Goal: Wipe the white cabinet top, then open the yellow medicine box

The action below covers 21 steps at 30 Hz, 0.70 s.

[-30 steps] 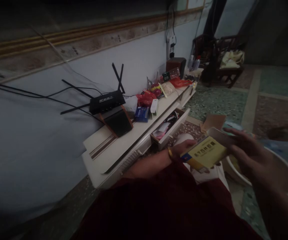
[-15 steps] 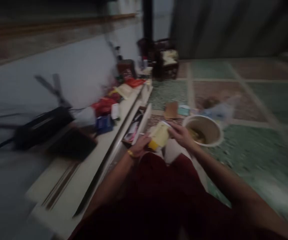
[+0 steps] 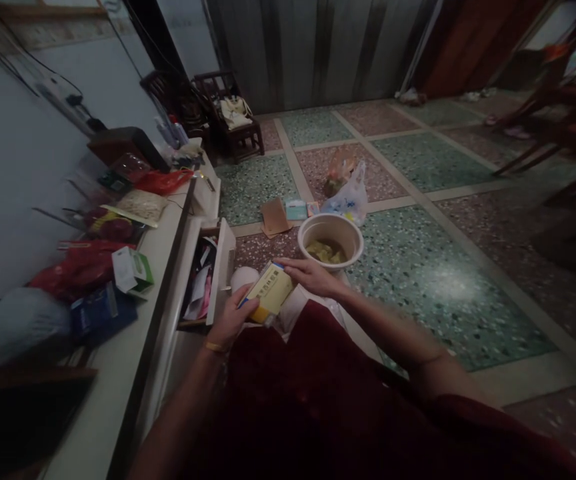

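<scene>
Above my lap I hold a yellow and white medicine box (image 3: 271, 291) with dark printed characters and a blue end, tilted up to the right. My left hand (image 3: 233, 317), with a yellow band at the wrist, grips its lower left end, thumb on the face. My right hand (image 3: 311, 275) is closed on its upper right end; some of those fingers are hidden behind the box. Left of the box stands a pulled-out drawer (image 3: 225, 270) with papers, a pink item and dark things inside. Just beyond my right hand is a white bucket (image 3: 355, 250) with yellowish-green pieces in it.
A long cabinet top (image 3: 133, 313) on the left bears a red plastic bag (image 3: 85, 267), a green and white box (image 3: 132, 269) and a dark speaker (image 3: 128, 148). On the floor lie brown cardboard (image 3: 275, 217) and a plastic bag (image 3: 351, 193). Farther off stands a wooden chair (image 3: 245, 137).
My view has swung to the right, so the scene sits farther left and is sharper. The medicine box stays in both hands.
</scene>
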Available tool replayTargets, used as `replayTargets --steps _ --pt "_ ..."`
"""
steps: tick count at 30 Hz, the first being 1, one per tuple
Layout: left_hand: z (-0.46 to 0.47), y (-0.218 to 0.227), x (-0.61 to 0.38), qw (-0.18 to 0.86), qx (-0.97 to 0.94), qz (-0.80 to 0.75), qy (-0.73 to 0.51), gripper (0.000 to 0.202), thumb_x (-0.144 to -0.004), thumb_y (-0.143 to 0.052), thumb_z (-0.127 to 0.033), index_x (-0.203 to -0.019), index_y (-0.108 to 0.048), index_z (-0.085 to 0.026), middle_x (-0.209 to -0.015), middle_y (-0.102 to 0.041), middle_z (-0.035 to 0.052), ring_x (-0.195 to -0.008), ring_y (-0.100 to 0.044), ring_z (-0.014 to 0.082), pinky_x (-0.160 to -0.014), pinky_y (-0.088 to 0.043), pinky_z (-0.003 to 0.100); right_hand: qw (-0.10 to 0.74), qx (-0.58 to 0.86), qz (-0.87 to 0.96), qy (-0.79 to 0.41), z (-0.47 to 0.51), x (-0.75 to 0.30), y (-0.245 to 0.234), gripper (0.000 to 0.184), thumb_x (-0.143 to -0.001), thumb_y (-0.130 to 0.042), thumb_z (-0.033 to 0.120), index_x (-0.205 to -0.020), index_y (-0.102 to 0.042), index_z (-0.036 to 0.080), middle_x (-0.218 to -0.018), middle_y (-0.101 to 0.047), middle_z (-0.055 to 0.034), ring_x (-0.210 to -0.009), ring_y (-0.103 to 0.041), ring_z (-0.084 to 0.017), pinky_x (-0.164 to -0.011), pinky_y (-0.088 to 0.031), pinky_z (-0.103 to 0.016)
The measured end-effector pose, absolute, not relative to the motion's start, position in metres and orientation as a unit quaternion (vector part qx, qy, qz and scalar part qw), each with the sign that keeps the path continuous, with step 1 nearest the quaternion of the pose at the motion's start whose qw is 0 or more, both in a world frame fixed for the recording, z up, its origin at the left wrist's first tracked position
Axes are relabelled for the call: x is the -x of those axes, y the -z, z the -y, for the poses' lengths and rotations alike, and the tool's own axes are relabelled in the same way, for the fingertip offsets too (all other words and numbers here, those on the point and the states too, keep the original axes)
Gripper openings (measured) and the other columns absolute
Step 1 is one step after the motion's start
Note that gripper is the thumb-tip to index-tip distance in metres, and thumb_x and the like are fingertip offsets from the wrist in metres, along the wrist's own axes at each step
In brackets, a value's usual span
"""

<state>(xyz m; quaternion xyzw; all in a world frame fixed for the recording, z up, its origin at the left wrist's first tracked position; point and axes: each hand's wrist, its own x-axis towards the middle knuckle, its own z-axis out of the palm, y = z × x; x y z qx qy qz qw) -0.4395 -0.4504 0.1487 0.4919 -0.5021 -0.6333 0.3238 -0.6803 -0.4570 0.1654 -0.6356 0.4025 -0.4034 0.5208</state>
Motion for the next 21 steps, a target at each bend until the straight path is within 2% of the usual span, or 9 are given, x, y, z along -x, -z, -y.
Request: replayTargets --steps 3,5,7,9,12,14,17,19,21 --pt "0.453 -0.150 0.448 0.331 -0.500 0.484 0.637 0.072 -0.059 -0.080 -0.059 -0.113 -0.068 -0.012 -0.098 -0.071 0.0086 -0.082 -0.064 0.0198 -0.068 -0.051 0.024 0.528 0.625 -0.401 0.412 0.445 0.683 -0.158 0.070 -0.096 -0.038 0.064 -0.151 -0.045 0.020 -0.149 -0.050 -0.0066 -0.133 -0.049 -0.023 -0.113 -0.040 -0.037" --pt "0.454 -0.153 0.451 0.317 -0.508 0.486 0.637 0.069 -0.059 -0.080 -0.059 -0.108 -0.069 -0.012 -0.092 -0.071 0.0074 -0.076 -0.062 0.0176 -0.066 -0.050 0.024 0.502 0.642 -0.415 0.404 0.439 0.683 -0.149 0.077 -0.093 -0.044 0.067 -0.154 -0.041 0.021 -0.150 -0.048 -0.0064 -0.133 -0.049 -0.025 -0.113 -0.039 -0.039" --pt "0.455 -0.154 0.453 0.293 -0.520 0.494 0.632 0.066 -0.058 -0.080 -0.057 -0.104 -0.069 -0.011 -0.088 -0.070 0.0061 -0.073 -0.061 0.0167 -0.064 -0.049 0.024 0.484 0.658 -0.424 0.392 0.436 0.684 -0.137 0.080 -0.088 -0.054 0.066 -0.152 -0.043 0.019 -0.147 -0.051 -0.0070 -0.128 -0.052 -0.027 -0.112 -0.039 -0.042" --pt "0.458 -0.154 0.457 0.263 -0.531 0.502 0.630 0.065 -0.058 -0.080 -0.056 -0.104 -0.068 -0.012 -0.086 -0.069 0.0055 -0.072 -0.061 0.0168 -0.062 -0.049 0.024 0.513 0.640 -0.422 0.386 0.436 0.685 -0.125 0.081 -0.086 -0.060 0.062 -0.152 -0.043 0.018 -0.142 -0.055 -0.0071 -0.121 -0.055 -0.025 -0.108 -0.044 -0.041" --pt "0.471 -0.146 0.467 0.226 -0.528 0.505 0.645 0.069 -0.060 -0.077 -0.060 -0.108 -0.067 -0.012 -0.085 -0.069 0.0060 -0.071 -0.061 0.0170 -0.058 -0.048 0.023 0.616 0.532 -0.426 0.396 0.440 0.688 -0.108 0.087 -0.082 -0.068 0.053 -0.155 -0.035 0.020 -0.126 -0.064 -0.0062 -0.099 -0.064 -0.020 -0.086 -0.056 -0.034" --pt "0.487 -0.138 0.475 0.203 -0.534 0.505 0.647 0.080 -0.061 -0.075 -0.062 -0.123 -0.061 -0.013 -0.090 -0.068 0.0070 -0.072 -0.062 0.0177 -0.055 -0.048 0.024 0.676 0.422 -0.442 0.412 0.448 0.694 -0.097 0.086 -0.079 -0.072 0.044 -0.154 -0.034 0.022 -0.107 -0.069 -0.0043 -0.074 -0.064 -0.015 -0.065 -0.057 -0.028" --pt "0.521 -0.120 0.480 0.212 -0.567 0.532 0.592 0.089 -0.067 -0.071 -0.059 -0.141 -0.046 -0.017 -0.106 -0.067 0.0099 -0.082 -0.065 0.0191 -0.061 -0.052 0.027 0.702 0.260 -0.470 0.467 0.470 0.718 -0.079 0.055 -0.083 -0.068 0.032 -0.132 -0.051 0.015 -0.085 -0.067 -0.0034 -0.056 -0.057 -0.010 -0.049 -0.049 -0.020" --pt "0.545 -0.104 0.476 0.247 -0.583 0.566 0.528 0.078 -0.072 -0.067 -0.053 -0.138 -0.048 -0.015 -0.116 -0.065 0.0125 -0.098 -0.065 0.0213 -0.079 -0.055 0.032 0.673 0.188 -0.509 0.503 0.489 0.746 -0.069 0.029 -0.088 -0.062 0.029 -0.112 -0.057 0.012 -0.077 -0.065 -0.0044 -0.054 -0.055 -0.009 -0.049 -0.047 -0.019" --pt "0.567 -0.084 0.468 0.265 -0.597 0.597 0.466 0.063 -0.077 -0.062 -0.047 -0.130 -0.054 -0.014 -0.124 -0.062 0.0149 -0.111 -0.062 0.0246 -0.099 -0.050 0.039 0.609 0.181 -0.576 0.515 0.513 0.783 -0.063 0.015 -0.094 -0.054 0.025 -0.101 -0.057 0.012 -0.073 -0.064 -0.0041 -0.052 -0.053 -0.009 -0.051 -0.048 -0.019"
